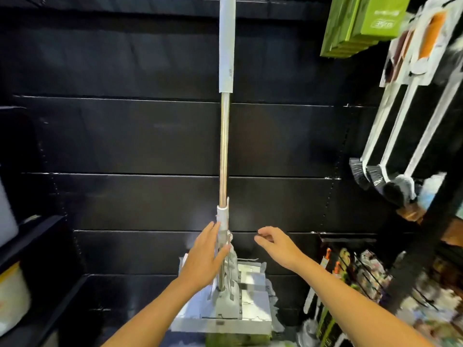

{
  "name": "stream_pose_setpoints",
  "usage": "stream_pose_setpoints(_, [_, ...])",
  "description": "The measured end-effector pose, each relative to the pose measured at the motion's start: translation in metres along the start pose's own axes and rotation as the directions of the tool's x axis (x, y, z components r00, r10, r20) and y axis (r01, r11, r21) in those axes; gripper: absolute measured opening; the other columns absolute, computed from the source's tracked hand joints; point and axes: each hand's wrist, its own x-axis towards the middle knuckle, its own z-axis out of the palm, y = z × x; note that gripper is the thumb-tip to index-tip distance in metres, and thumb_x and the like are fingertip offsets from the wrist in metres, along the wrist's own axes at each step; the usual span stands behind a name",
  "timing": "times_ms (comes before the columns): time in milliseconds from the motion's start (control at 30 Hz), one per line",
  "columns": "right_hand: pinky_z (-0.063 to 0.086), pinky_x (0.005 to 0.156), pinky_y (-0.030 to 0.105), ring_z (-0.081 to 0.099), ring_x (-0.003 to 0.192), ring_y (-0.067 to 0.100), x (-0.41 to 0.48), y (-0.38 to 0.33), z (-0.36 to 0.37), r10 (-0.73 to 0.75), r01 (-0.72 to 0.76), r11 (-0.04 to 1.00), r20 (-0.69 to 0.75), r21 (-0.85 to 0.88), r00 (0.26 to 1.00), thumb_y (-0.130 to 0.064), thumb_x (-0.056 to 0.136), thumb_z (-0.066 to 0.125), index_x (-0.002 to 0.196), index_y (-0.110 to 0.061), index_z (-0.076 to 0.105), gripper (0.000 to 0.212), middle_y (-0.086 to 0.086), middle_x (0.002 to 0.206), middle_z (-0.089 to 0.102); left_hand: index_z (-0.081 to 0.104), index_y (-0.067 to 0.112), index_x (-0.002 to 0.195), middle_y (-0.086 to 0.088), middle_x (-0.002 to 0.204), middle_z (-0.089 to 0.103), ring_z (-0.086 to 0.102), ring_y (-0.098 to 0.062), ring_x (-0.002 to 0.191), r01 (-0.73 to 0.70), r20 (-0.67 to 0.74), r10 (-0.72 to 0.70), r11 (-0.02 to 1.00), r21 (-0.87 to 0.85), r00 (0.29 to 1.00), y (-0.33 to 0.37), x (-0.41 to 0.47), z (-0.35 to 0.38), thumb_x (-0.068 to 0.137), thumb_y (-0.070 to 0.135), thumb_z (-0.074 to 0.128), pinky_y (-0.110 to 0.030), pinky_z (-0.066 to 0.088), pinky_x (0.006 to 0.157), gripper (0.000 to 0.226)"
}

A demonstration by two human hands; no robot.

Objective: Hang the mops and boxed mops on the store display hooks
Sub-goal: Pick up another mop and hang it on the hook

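A flat mop (224,146) hangs upright against the black display wall (125,136); its metal pole runs up into a white foam grip that leaves the top of the frame. The grey and white mop head (225,314) is at the bottom centre. My left hand (208,254) rests with straight fingers against the lower pole, thumb on the other side. To the right of the pole, my right hand (275,245) hovers with loosely curled fingers and holds nothing. The hook itself is out of view.
Green boxes (360,23) hang at the top right. Long white-handled brushes (390,136) hang on the right-hand rack, with packaged goods (355,276) on pegs below. A black shelf (30,241) with a white and yellow tub (12,296) stands at the left.
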Motion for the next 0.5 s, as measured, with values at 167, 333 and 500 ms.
stream_pose_setpoints(167, [0.041,0.113,0.032,0.051,0.134,0.02,-0.077,0.086,0.017,0.157,-0.155,0.987,0.071,-0.04,0.985,-0.045,0.099,0.061,0.144,-0.016,0.053,0.054,0.004,0.147,0.05,0.024,0.024,0.164,-0.003,0.171,0.024,0.029,-0.027,0.156,0.088,0.145,-0.112,0.982,0.166,0.983,-0.001,-0.065,0.067,0.095,0.067,0.038,-0.039,0.029,0.124,0.082])
stream_pose_setpoints(333, [0.041,0.108,0.028,0.053,0.132,0.021,-0.179,0.17,0.014,0.309,-0.305,0.951,0.098,-0.049,0.946,-0.041,0.097,0.066,0.143,-0.016,0.054,0.054,0.006,0.144,0.051,0.025,0.023,0.164,-0.006,0.173,0.02,0.023,-0.028,0.158,0.034,0.383,-0.158,0.95,0.311,0.91,0.032,-0.127,0.141,0.093,0.073,0.025,-0.041,0.025,0.126,0.087])
stream_pose_setpoints(500, [0.051,0.093,0.035,0.054,0.096,0.013,-0.293,0.247,-0.011,0.444,-0.442,0.896,0.093,-0.048,0.891,-0.045,0.094,0.064,0.104,-0.033,0.064,0.016,-0.005,0.1,0.053,0.039,0.019,0.159,-0.012,0.167,0.034,0.038,-0.034,0.152,-0.167,0.521,-0.047,0.92,0.355,0.852,0.086,-0.177,0.224,0.099,0.061,0.042,-0.044,0.037,0.121,0.073])
